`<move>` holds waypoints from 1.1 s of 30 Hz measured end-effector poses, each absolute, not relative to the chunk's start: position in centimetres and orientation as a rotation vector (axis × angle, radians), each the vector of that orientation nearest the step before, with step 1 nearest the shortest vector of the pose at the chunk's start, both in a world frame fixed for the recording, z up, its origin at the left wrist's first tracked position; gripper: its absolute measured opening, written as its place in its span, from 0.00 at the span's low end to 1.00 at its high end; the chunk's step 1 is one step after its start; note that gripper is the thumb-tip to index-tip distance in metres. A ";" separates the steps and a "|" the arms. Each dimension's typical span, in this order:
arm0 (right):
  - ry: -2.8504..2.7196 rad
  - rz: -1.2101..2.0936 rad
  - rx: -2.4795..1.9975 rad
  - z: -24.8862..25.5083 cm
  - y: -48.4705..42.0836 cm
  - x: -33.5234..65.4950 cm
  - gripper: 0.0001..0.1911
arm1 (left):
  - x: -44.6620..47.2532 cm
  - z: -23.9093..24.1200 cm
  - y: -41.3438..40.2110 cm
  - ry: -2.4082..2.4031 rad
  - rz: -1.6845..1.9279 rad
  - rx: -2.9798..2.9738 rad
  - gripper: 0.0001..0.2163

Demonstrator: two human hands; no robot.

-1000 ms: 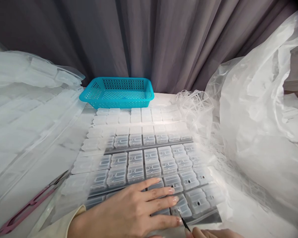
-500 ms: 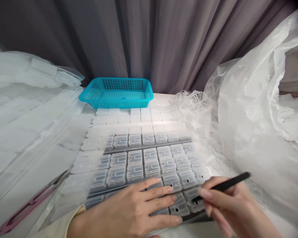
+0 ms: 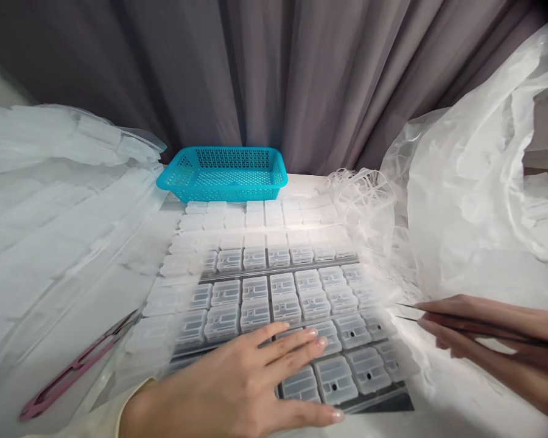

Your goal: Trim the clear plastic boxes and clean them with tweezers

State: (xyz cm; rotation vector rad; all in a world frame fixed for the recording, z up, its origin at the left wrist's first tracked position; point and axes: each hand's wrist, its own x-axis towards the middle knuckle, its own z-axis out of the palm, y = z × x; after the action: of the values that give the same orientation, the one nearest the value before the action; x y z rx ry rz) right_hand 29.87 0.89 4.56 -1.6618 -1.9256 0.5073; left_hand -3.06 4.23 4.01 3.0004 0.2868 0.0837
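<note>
Small clear plastic boxes (image 3: 296,386) stand in rows over a dark sheet (image 3: 388,399). Several boxes near me carry a small black dot (image 3: 334,387) on top. My left hand (image 3: 237,383) lies across the front rows with its fingers spread, covering some boxes. My right hand (image 3: 497,359) is off to the right of the rows, closed around dark tweezers (image 3: 456,324). The tweezers' two tips are apart and point left, near the right end of the rows. Whether anything tiny sits between the tips, I cannot tell.
A blue perforated basket (image 3: 237,193) stands behind the rows. Pink-handled scissors (image 3: 73,377) lie at left, beside bagged stacks of clear boxes (image 3: 50,207). Tangled white strips (image 3: 363,194) and a large translucent bag (image 3: 466,207) are at right. A grey curtain (image 3: 256,73) hangs behind.
My right hand has moved right, away from the front boxes, with the tweezers turned so their tips point left. My left hand stays spread on the rows. The view has shifted slightly.
</note>
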 end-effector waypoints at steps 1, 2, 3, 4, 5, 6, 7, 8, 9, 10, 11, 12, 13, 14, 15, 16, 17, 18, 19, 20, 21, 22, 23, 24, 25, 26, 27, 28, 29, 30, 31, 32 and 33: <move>-1.971 0.513 -1.577 4.6 0.8 29.1 0.13 | -3.4 4.2 4.2 0.327 0.094 3.018 0.21; -2.031 0.549 -1.469 4.7 0.7 28.1 0.10 | -3.7 4.4 4.2 0.363 0.105 3.034 0.21; -2.086 0.607 -1.354 4.8 0.8 27.0 0.07 | -4.1 4.5 4.1 0.390 0.115 3.050 0.21; -2.129 0.680 -1.245 4.8 0.9 25.8 0.05 | -4.5 4.5 4.0 0.404 0.122 3.064 0.20; -2.159 0.764 -1.148 4.9 1.2 24.5 0.05 | -4.8 4.5 3.9 0.413 0.129 3.080 0.20; -2.178 0.849 -1.073 4.9 1.5 23.3 0.05 | -5.1 4.4 3.8 0.426 0.142 3.098 0.21; -2.189 0.931 -1.019 4.9 1.8 22.2 0.05 | -5.4 4.3 3.6 0.439 0.154 3.116 0.21; -2.189 1.005 -0.986 4.9 2.1 21.3 0.06 | -5.6 4.1 3.5 0.449 0.162 3.132 0.21; -2.179 1.070 -0.980 4.8 2.4 20.5 0.07 | -5.7 4.0 3.4 0.454 0.167 3.146 0.21; -2.168 1.130 -0.986 4.7 2.7 19.9 0.08 | -5.9 3.8 3.3 0.451 0.169 3.156 0.21; -2.158 1.181 -0.998 4.5 2.9 19.5 0.09 | -6.0 3.7 3.2 0.444 0.170 3.161 0.21; -2.153 1.220 -1.011 4.4 3.0 19.2 0.10 | -6.1 3.6 3.2 0.438 0.169 3.161 0.22; -2.153 1.246 -1.023 4.3 3.1 19.0 0.11 | -6.2 3.5 3.2 0.438 0.176 3.156 0.22; -2.156 1.267 -1.037 4.2 3.2 18.9 0.11 | -6.2 3.4 3.1 0.446 0.185 3.148 0.22; -2.160 1.282 -1.049 4.1 3.2 18.8 0.11 | -6.3 3.3 3.1 0.457 0.201 3.136 0.22; -2.162 1.297 -1.063 4.0 3.3 18.7 0.11 | -6.4 3.3 3.1 0.469 0.215 3.122 0.22; -2.167 1.313 -1.080 4.0 3.3 18.6 0.11 | -6.4 3.2 3.1 0.481 0.228 3.108 0.21; -2.173 1.328 -1.093 3.9 3.3 18.5 0.12 | -6.4 3.1 3.0 0.493 0.236 3.097 0.21; -2.180 1.341 -1.104 3.9 3.4 18.4 0.12 | -6.5 3.1 3.0 0.499 0.240 3.088 0.21; -2.189 1.349 -1.112 3.8 3.5 18.3 0.13 | -6.5 3.1 2.9 0.505 0.233 3.084 0.21; -2.196 1.353 -1.118 3.8 3.5 18.2 0.13 | -6.5 3.0 2.9 0.505 0.224 3.084 0.21; -2.202 1.350 -1.122 3.8 3.6 18.1 0.13 | -6.5 3.0 2.9 0.502 0.212 3.085 0.21; -2.209 1.342 -1.124 3.8 3.6 18.0 0.12 | -6.6 3.0 2.8 0.500 0.205 3.087 0.22; -2.215 1.333 -1.127 3.8 3.6 18.0 0.12 | -6.6 3.0 2.8 0.497 0.201 3.086 0.22; -2.222 1.328 -1.131 3.9 3.6 17.9 0.11 | -6.6 2.9 2.8 0.499 0.200 3.082 0.22; -2.230 1.327 -1.129 3.9 3.6 17.9 0.11 | -6.7 2.9 2.8 0.503 0.209 3.075 0.22; -2.238 1.334 -1.127 4.0 3.6 17.9 0.11 | -6.7 2.8 2.9 0.507 0.222 3.066 0.21; -2.247 1.341 -1.124 4.1 3.6 17.9 0.11 | -6.7 2.8 2.9 0.511 0.229 3.058 0.21; -2.259 1.349 -1.124 4.2 3.6 17.9 0.12 | -6.7 2.8 2.9 0.513 0.235 3.050 0.21; -2.273 1.353 -1.123 4.3 3.6 17.9 0.12 | -6.7 2.7 2.9 0.513 0.241 3.043 0.21; -2.286 1.353 -1.120 4.4 3.6 17.8 0.12 | -6.7 2.7 2.8 0.510 0.244 3.037 0.21; -2.299 1.348 -1.117 4.4 3.6 17.8 0.12 | -6.6 2.8 2.8 0.507 0.250 3.033 0.21; -2.312 1.342 -1.111 4.4 3.7 17.7 0.12 | -6.6 2.8 2.8 0.506 0.256 3.029 0.21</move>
State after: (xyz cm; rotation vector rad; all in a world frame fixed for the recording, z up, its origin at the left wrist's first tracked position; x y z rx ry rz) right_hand 17.75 3.67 4.44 -1.1108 -2.3115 1.3423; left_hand -6.59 2.82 2.80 3.0285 0.5056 0.2557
